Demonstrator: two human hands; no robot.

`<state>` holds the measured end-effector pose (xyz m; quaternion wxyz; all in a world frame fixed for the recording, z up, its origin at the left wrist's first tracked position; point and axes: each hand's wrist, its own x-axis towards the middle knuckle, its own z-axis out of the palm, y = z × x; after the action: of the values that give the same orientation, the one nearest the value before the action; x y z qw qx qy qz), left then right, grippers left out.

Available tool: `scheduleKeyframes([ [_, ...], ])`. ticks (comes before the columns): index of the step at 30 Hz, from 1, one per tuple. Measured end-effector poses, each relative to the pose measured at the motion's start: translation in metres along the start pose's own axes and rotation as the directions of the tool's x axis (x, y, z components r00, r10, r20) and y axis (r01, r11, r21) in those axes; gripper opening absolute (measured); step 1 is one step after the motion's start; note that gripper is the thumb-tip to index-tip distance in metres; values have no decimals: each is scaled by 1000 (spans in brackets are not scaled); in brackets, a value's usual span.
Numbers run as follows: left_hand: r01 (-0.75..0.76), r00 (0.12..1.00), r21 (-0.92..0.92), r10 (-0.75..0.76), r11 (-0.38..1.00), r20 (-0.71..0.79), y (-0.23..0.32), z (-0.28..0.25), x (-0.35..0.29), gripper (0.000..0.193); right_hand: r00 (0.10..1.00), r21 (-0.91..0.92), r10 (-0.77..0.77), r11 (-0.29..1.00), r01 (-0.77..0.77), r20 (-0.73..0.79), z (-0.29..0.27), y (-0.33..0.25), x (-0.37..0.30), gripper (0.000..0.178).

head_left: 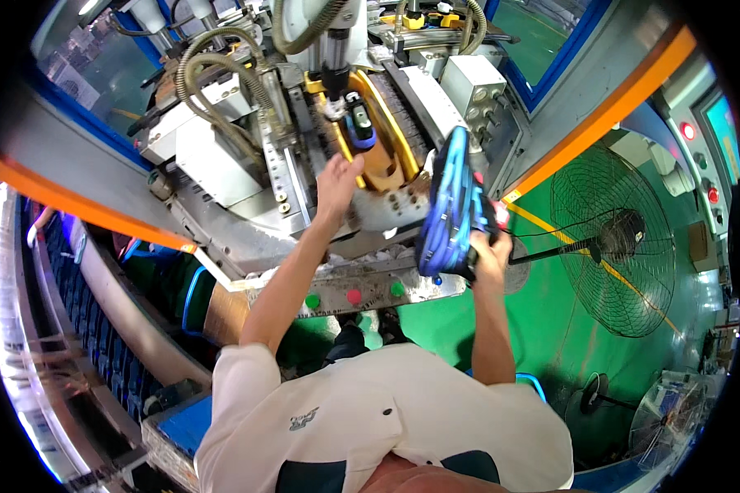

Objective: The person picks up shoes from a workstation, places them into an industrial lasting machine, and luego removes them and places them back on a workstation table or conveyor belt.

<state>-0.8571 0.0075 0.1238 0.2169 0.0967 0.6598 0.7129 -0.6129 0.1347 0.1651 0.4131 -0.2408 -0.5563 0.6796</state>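
My right hand (491, 253) is closed on a shoe (450, 209) with a dark edge and blue and purple strands across its upper. It holds the shoe by one end, to the right of the machine's front. My left hand (337, 181) is empty, its fingers apart and slightly blurred. It reaches to the near left side of a yellow-edged cradle (413, 156) in the machine. Inside that cradle sits a black and blue fitting (360, 123), below a vertical metal rod (335, 62). Whether my left fingers touch the cradle, I cannot tell.
Green, red and blue buttons line the machine's front panel (370, 293). Orange-edged frames (600, 111) flank the opening. A large caged floor fan (612, 238) stands on the right, near a control panel (707, 164). At far left runs a dark belt conveyor (99, 329).
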Motion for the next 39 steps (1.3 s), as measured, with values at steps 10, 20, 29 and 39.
scheduleKeyframes([
  [10, 257, 948, 661, -53, 705, -313, -51, 9, 190, 67, 968, -440, -124, 898, 15, -219, 0, -28, 36, 68],
  [20, 408, 903, -459, -424, 789, 72, 18, -118, -17, 38, 921, -956, 357, 289, 47, 153, 212, 67, 268, 60],
  [29, 104, 719, -285, -270, 953, -641, 63, -213, -296, 63, 976, -935, -56, 279, 217, 210, 318, 250, 203, 44],
  [39, -213, 229, -596, -554, 774, -800, 2, -128, -399, 28, 576, -217, -320, 704, 676, 752, 248, 171, -8, 20],
])
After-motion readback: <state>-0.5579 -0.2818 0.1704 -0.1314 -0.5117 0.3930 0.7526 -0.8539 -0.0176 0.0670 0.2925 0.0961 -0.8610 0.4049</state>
